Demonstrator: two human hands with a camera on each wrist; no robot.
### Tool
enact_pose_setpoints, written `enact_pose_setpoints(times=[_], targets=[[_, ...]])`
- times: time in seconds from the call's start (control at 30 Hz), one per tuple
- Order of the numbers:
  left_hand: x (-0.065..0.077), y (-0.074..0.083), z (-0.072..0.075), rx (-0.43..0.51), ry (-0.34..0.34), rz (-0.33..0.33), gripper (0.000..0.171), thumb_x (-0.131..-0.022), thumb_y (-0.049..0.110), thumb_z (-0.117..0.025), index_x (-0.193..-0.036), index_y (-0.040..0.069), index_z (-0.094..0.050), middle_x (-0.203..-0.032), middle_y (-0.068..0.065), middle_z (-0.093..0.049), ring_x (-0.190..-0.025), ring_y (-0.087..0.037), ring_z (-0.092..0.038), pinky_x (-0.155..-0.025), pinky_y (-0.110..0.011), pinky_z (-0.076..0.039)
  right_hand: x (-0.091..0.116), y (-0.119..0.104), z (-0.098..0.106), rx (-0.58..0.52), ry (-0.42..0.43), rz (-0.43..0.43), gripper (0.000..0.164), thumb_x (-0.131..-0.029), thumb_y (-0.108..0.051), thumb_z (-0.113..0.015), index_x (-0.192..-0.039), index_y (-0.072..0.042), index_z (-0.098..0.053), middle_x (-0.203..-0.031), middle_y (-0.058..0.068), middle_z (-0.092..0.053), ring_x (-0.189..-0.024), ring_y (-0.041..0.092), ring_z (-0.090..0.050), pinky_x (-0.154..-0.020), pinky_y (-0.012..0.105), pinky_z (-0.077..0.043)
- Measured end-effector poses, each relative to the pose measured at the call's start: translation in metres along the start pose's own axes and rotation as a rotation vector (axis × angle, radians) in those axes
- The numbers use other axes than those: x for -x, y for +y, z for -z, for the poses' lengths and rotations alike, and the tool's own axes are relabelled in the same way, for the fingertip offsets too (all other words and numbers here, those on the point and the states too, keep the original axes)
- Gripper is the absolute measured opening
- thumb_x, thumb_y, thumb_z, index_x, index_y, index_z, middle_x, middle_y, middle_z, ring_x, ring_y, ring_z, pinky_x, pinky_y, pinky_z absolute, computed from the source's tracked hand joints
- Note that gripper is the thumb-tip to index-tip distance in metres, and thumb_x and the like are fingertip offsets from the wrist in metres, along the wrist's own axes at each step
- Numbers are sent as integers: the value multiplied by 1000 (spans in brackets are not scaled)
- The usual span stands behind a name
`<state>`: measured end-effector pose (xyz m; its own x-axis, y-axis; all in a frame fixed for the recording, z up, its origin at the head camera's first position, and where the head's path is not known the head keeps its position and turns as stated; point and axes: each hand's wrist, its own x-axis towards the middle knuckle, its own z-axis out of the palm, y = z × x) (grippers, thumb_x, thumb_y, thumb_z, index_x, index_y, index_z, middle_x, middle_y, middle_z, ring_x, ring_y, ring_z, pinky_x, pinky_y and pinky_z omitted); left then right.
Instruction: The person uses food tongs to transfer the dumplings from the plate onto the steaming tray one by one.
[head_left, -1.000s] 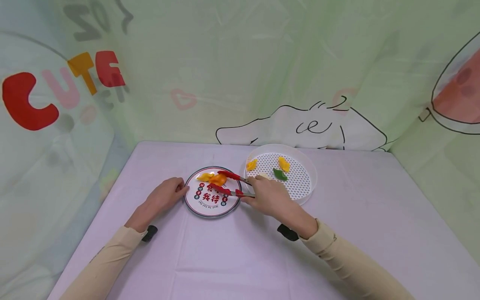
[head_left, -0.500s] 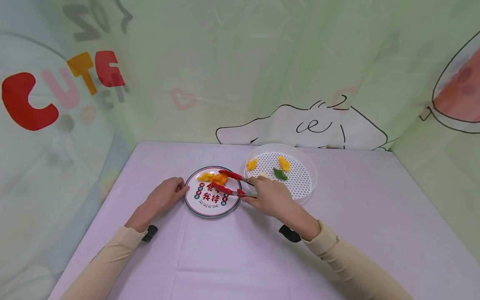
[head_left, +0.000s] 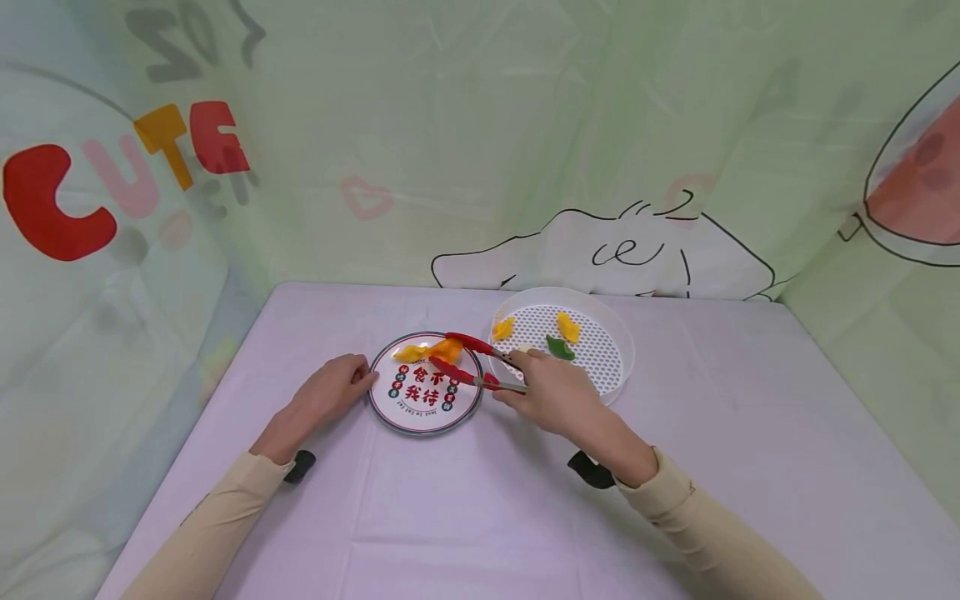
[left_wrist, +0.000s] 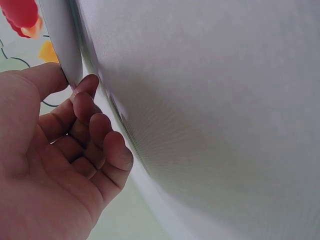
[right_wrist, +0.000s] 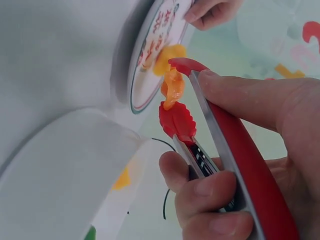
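Note:
My left hand (head_left: 336,390) is at the left edge of a round white plate (head_left: 401,417) with a dark rim and red lettering. The left wrist view shows thumb and forefinger pinching the plate's edge (left_wrist: 65,45). In my right hand (head_left: 553,393) I grip a pair of tongs (right_wrist: 227,150) with red scalloped tips and metal arms. Those tips stand spread over the plate's upper right, on either side of an orange dumpling-shaped piece (right_wrist: 173,86). Beside it on the plate lies a yellow dumpling-shaped piece (head_left: 409,354).
Right behind my right hand stands a round white steamer tray (head_left: 606,367) with a perforated bottom. It holds two yellow pieces (head_left: 567,327), a green piece (head_left: 559,347) and a pale one partly hidden by the hand. A printed curtain (head_left: 360,125) encloses the lilac tablecloth (head_left: 465,508).
My right hand and the tongs have shifted slightly right. The orange piece sits a little further right on the plate. My left hand and the plate have stayed put.

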<state>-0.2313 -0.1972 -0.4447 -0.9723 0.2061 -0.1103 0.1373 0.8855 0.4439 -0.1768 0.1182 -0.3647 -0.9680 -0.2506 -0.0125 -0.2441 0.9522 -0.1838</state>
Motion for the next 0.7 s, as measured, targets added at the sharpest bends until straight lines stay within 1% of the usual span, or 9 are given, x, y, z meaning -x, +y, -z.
enact_pose_setpoints(times=[0.23, 0.43, 0.5, 0.6, 0.67, 0.7], targets=[[2, 2, 1, 2, -6, 4, 22, -91, 32, -55, -86, 11, -55, -70, -2, -49, -64, -14, -46, -55, -27, -36, 8, 14, 12, -29, 45, 0, 60, -75, -50, -68, -120, -13, -56, -84, 1, -58, -66, 15, -49, -50, 24, -38], [1, 2, 1, -2, 3, -12, 22, -92, 31, -54, -85, 11, -55, -70, -1, -49, -64, -14, -45, -55, -26, -35, 13, 30, 22, -49, 60, -50, 64, -76, -50, -68, -124, -9, -54, -75, 1, -56, -66, 17, -48, -50, 25, -36], [1, 2, 0, -7, 7, -17, 22, -92, 31, -54, -85, 11, -55, -70, -1, -49, -64, -13, -45, -55, -26, -35, 14, 37, 25, -62, 59, -68, 66, -76, -49, -68, -125, -7, -53, -80, 3, -60, -69, 18, -49, -50, 25, -36], [0, 2, 0, -9, 10, -17, 22, -92, 31, -54, -85, 11, -55, -70, -1, -49, -64, -13, -45, -55, -26, -35, 14, 48, 28, -80, 60, -90, 68, -77, -48, -67, -127, -5, -51, -93, 9, -64, -74, 20, -51, -51, 25, -38], [0, 2, 0, -10, 8, -17, 22, -92, 31, -54, -85, 10, -55, -71, -1, -49, -64, -13, -45, -55, -26, -35, 13, 57, 30, -88, 65, -99, 68, -78, -48, -66, -127, -4, -51, -104, 12, -64, -80, 22, -53, -54, 26, -41], [0, 2, 0, -10, 7, -17, 21, -92, 31, -54, -85, 10, -55, -71, -1, -49, -64, -13, -45, -55, -26, -35, 13, 61, 31, -92, 64, -105, 69, -78, -48, -66, -127, -3, -51, -106, 14, -63, -82, 23, -53, -54, 27, -43]])
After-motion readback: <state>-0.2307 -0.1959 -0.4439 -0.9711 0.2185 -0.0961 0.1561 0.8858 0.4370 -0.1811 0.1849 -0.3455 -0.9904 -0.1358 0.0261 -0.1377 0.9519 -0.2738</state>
